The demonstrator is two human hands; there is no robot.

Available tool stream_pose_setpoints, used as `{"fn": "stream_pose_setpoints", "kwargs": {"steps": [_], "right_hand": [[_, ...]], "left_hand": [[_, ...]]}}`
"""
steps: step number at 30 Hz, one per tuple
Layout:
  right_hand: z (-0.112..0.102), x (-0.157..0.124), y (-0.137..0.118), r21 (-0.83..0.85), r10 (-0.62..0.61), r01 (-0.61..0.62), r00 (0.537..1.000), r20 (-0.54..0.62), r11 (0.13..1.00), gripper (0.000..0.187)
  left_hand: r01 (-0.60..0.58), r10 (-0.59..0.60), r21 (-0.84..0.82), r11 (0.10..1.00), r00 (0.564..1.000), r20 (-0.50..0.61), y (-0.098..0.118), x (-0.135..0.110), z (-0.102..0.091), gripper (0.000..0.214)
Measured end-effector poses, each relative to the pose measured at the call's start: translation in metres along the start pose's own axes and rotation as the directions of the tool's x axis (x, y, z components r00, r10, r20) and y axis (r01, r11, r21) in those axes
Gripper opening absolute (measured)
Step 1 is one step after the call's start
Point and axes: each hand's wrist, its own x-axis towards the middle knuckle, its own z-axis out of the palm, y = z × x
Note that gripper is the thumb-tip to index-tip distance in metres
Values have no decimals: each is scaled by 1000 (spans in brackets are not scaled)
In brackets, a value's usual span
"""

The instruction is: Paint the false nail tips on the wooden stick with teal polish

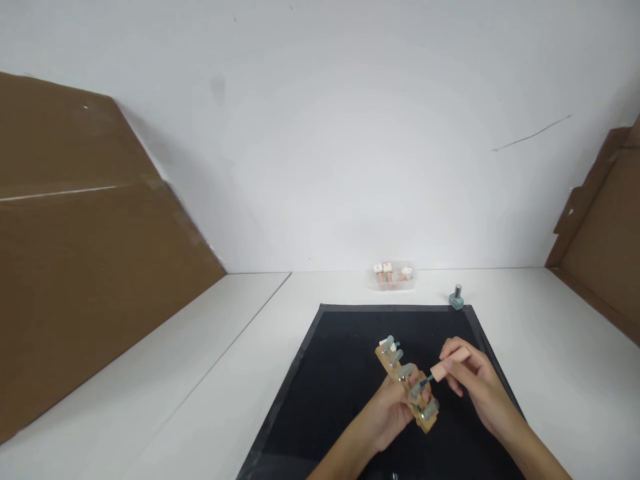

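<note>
My left hand [393,410] is closed round a wooden strip [406,385] that carries several practice fingers with teal-painted nails, held above a black mat [340,393]. My right hand [467,377] pinches a pink-capped nail polish brush [440,370], and its thin tip rests against one of the nails near the strip's lower end. The open teal polish bottle [456,298] stands just beyond the mat's far right corner.
A clear plastic box [393,275] with several spare practice fingers sits against the white wall behind the mat. Brown cardboard panels [75,253] lean at the left and at the right edge [605,227] of the white table [175,393].
</note>
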Motion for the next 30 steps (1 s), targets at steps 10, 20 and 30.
{"fn": "stream_pose_setpoints", "kwargs": {"steps": [10, 20, 30], "right_hand": [[-1, 1, 2, 9, 2, -2, 1000, 24, 1000, 32], [-1, 3, 2, -10, 17, -17, 1000, 22, 1000, 28], [1, 2, -2, -27, 19, -20, 999, -30, 999, 21]], "left_hand": [[-11, 11, 5, 1000, 1000, 16, 0, 1, 0, 21], [4, -3, 22, 1000, 1000, -22, 1, 0, 4, 21], [-9, 9, 9, 1000, 1000, 23, 0, -1, 0, 22]]}}
